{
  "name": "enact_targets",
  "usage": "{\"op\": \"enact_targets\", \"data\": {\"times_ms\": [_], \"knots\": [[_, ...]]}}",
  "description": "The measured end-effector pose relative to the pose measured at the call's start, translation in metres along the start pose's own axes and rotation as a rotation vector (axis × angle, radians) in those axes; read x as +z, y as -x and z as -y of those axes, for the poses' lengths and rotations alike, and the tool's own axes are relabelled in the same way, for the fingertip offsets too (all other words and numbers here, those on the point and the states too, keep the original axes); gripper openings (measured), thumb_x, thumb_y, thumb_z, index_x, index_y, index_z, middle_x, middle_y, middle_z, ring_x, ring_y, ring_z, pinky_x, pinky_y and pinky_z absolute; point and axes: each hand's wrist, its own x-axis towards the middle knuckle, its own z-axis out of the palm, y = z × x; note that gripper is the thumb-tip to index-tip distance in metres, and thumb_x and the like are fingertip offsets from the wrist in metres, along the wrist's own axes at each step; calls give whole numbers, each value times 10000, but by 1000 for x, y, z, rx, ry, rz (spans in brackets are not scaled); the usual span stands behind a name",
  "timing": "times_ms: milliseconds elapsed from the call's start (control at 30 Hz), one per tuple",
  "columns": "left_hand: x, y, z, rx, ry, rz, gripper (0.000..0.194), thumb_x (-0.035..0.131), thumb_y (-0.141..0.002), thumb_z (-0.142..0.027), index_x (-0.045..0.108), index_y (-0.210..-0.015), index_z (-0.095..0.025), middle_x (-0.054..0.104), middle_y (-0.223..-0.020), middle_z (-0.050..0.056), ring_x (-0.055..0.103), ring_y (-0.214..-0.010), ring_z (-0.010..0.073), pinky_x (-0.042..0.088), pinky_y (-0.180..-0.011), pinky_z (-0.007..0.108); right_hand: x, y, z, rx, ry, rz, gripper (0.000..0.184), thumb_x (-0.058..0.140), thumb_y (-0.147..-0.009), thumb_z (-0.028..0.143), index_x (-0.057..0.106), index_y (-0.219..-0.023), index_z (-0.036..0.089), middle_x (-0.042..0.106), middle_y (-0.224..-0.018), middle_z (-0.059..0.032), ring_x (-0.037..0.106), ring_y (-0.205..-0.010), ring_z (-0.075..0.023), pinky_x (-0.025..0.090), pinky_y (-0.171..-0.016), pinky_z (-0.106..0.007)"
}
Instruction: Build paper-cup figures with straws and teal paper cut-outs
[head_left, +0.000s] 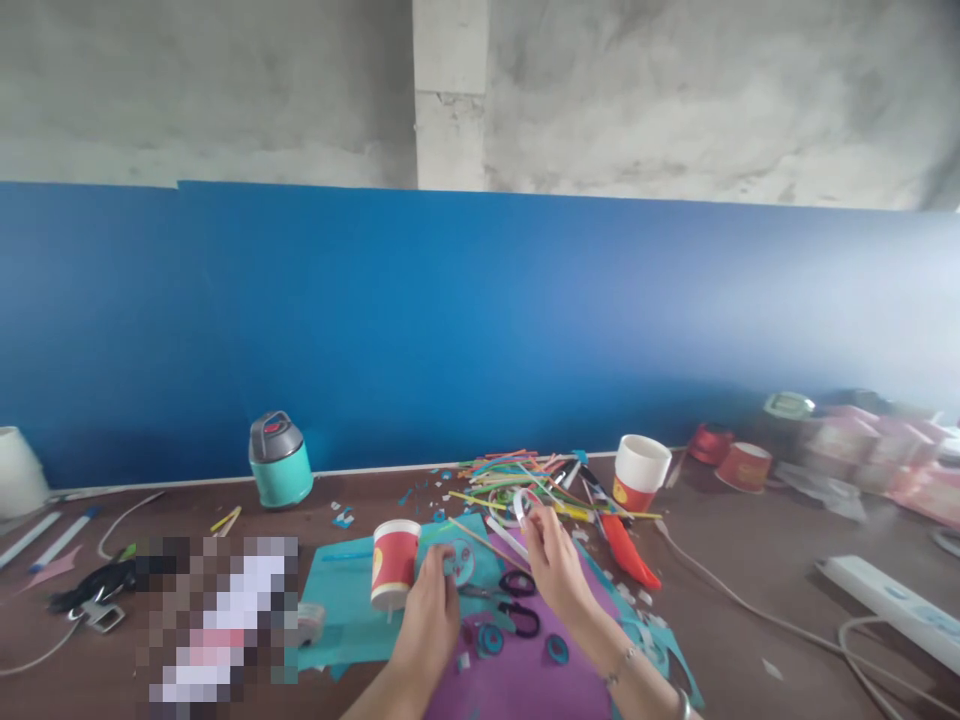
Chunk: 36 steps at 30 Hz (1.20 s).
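My left hand (433, 600) is closed on the edge of a round light-blue paper piece (463, 563) with reddish drawn marks. A red paper cup (395, 565) with a white rim stands out just left of that hand, a thin pale stick showing under its base. My right hand (553, 555) pinches a curled white strip (521, 505) above the purple sheet (480, 690). Between the hands lie black-handled scissors (517, 600). Small dark-blue paper rings (490, 640) rest on the purple sheet.
Behind the hands is a pile of coloured sticks (517, 470). A paper cup (641, 470) and red plastic item (630, 555) are to the right. A teal jar (280, 465), tape dispenser (307, 625), power strip (892, 605) and its cable lie around. The blue partition (450, 330) closes off the back.
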Motion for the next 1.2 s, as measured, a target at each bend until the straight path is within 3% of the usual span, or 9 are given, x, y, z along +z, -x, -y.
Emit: {"op": "enact_targets", "data": {"times_ms": [133, 200, 300, 400, 533, 633, 767, 1067, 1200], "knots": [[-2, 1, 2, -20, -180, 85, 331, 348, -833, -65, 556, -1082, -131, 621, -1043, 152, 625, -1003, 244, 479, -897, 403, 10, 10, 10, 61, -202, 81, 349, 331, -929, 383, 470, -1184, 189, 609, -1124, -132, 570, -1091, -236, 471, -888, -355], [-3, 2, 2, -27, -265, 106, 382, 332, -827, -32, 558, -1125, -115, 578, -1159, 188, 605, -1079, 254, 472, -918, 400, 12, 13, 13, 46, -230, 148, 389, 328, -929, 380, 430, -1256, 196, 582, -1192, -132, 531, -1157, -239, 443, -946, -367], [-2, 3, 3, -22, -312, 94, 384, 339, -836, -55, 574, -1137, -91, 466, -1346, 238, 501, -1238, 313, 441, -973, 441, 13, 15, 15, -18, -231, 199, 323, 289, -943, 352, 482, -1153, 200, 637, -1013, -111, 603, -976, -231, 463, -892, -365], [-2, 4, 4, 18, -289, 107, 389, 340, -850, -87, 558, -1172, -96, 437, -1390, 233, 492, -1247, 326, 471, -944, 455, 12, 14, 15, -82, -170, 215, 260, 288, -945, 311, 499, -1050, 201, 644, -830, -74, 614, -802, -219, 465, -844, -374], [-3, 4, -2, 222, -179, 70, 498, 355, -895, -123, 338, -1389, -176, 452, -1400, 165, 412, -1315, 267, 414, -1023, 463, 9, 13, 18, -252, -69, 208, 220, 326, -926, 228, 494, -1065, 199, 664, -928, -97, 621, -867, -232, 429, -870, -390], [-5, 4, -11, 339, -130, 121, 571, 365, -906, -129, 220, -1454, -201, 432, -1413, 154, 362, -1343, 264, 379, -1054, 476, 6, 14, 26, -351, -27, 275, 201, 317, -926, 189, 502, -1005, 205, 662, -935, -93, 616, -837, -227, 434, -789, -365], [-7, 5, -17, 339, -72, 175, 566, 369, -893, -96, 279, -1441, -202, 468, -1364, 146, 416, -1298, 246, 396, -1050, 453, 3, 16, 36, -388, -1, 318, 183, 309, -931, 166, 484, -961, 212, 651, -855, -61, 598, -775, -214, 409, -737, -349], [-9, 4, -13, 337, 30, 126, 468, 383, -898, -94, 457, -1334, -244, 541, -1313, 98, 487, -1237, 228, 433, -1028, 424, 10, 16, 30, -439, 20, 293, 150, 329, -931, 136, 455, -916, 215, 633, -811, -34, 583, -728, -196, 366, -697, -325], [-10, 2, -18, 295, 80, 89, 333, 422, -902, -133, 559, -1186, -242, 598, -1207, 89, 549, -1141, 223, 468, -967, 394, 9, 16, 31, -449, 5, 294, 149, 350, -930, 136, 476, -945, 215, 645, -825, -34, 588, -736, -196, 356, -699, -325]]}}
